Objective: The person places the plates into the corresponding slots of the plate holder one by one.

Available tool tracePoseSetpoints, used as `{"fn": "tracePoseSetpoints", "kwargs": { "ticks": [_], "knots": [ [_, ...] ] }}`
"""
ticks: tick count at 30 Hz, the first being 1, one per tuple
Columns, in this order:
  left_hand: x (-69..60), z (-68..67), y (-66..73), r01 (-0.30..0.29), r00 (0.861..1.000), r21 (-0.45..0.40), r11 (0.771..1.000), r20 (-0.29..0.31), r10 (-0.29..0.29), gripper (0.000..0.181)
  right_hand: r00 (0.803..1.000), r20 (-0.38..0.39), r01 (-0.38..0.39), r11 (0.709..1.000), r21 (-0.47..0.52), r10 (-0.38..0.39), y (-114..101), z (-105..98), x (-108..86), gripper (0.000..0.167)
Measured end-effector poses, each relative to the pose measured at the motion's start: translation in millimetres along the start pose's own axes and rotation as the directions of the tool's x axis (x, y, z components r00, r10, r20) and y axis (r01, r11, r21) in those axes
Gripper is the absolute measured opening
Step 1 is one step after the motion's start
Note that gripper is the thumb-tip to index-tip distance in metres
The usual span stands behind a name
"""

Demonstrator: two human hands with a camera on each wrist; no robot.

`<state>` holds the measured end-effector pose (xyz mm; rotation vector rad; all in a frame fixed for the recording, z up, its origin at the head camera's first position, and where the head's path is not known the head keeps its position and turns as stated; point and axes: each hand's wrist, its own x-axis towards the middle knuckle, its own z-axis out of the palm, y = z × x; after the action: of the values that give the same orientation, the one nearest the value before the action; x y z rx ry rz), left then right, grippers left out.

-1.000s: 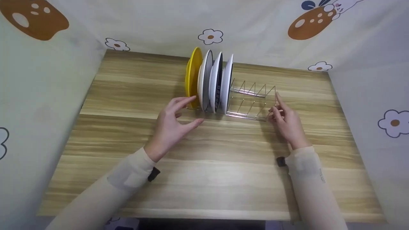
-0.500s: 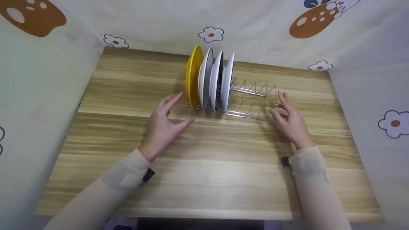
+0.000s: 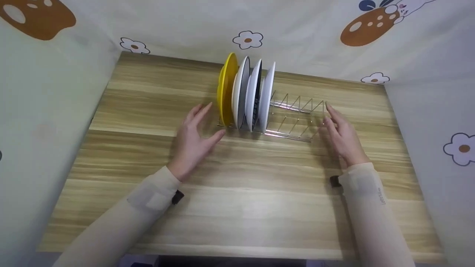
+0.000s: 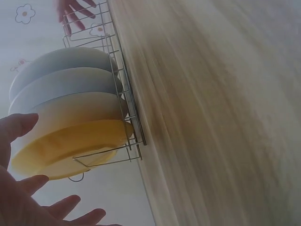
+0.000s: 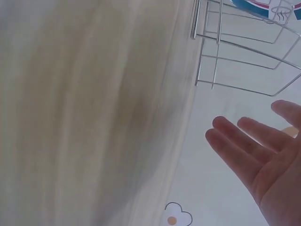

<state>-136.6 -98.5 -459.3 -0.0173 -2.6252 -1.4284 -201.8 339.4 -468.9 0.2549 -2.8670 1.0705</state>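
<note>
A wire plate rack point(image 3: 288, 136) stands on the wooden table, with plates upright in its left half. Leftmost is a yellow plate point(image 3: 227, 89), followed by a white plate with a dark rim point(image 3: 241, 92), a white plate with a dark patterned face point(image 3: 253, 96) and another white plate point(image 3: 268, 96). My left hand point(image 3: 193, 139) is beside the yellow plate, thumb and fingers spread, holding nothing. In the right wrist view my right hand point(image 5: 263, 155) has extended fingers, apart from the rack's end wires point(image 5: 235, 87). The head view places it just right of the rack.
The wooden table point(image 3: 237, 207) extends in front of the rack and to both sides. Behind it hangs a pale curtain point(image 3: 297, 37) with flower and fruit prints, which also covers both sides. The rack's right half shows bare wire slots.
My left hand has drawn back left from the yellow plate's front edge. My right hand's fingers have straightened and moved slightly right, off the rack's end. Plates and rack keep their arrangement.
</note>
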Motion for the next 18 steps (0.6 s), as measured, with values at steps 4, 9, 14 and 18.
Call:
{"fn": "tracePoseSetpoints", "kwargs": {
  "ticks": [4, 9, 14, 18],
  "knots": [
    [3.9, 4.1, 0.0, -0.019, 1.000, -0.016, 1.000, -0.020, 0.019, 0.076, 1.000, 0.005, -0.001, 1.000, 0.017, 0.001, -0.3, -2.2, 9.5, 0.050],
    [6.2, 6.6, -0.7, -0.043, 0.998, -0.030, 0.999, -0.040, 0.042, 0.068, 1.000, 0.019, 0.023, 0.998, 0.058, -0.024, -0.1, -2.4, 18.6, 0.047],
    [8.3, 8.1, -1.6, -0.059, 0.997, -0.040, 0.997, -0.049, 0.057, 0.062, 0.999, -0.004, 0.049, 0.998, 0.047, -0.049, -0.6, -3.2, 26.5, 0.046],
    [9.9, 8.1, -2.7, -0.067, 0.996, -0.039, 0.997, -0.066, 0.064, 0.058, 0.997, -0.033, 0.069, 0.998, 0.017, -0.068, -3.0, -3.9, 32.4, 0.042]
  ]
}}
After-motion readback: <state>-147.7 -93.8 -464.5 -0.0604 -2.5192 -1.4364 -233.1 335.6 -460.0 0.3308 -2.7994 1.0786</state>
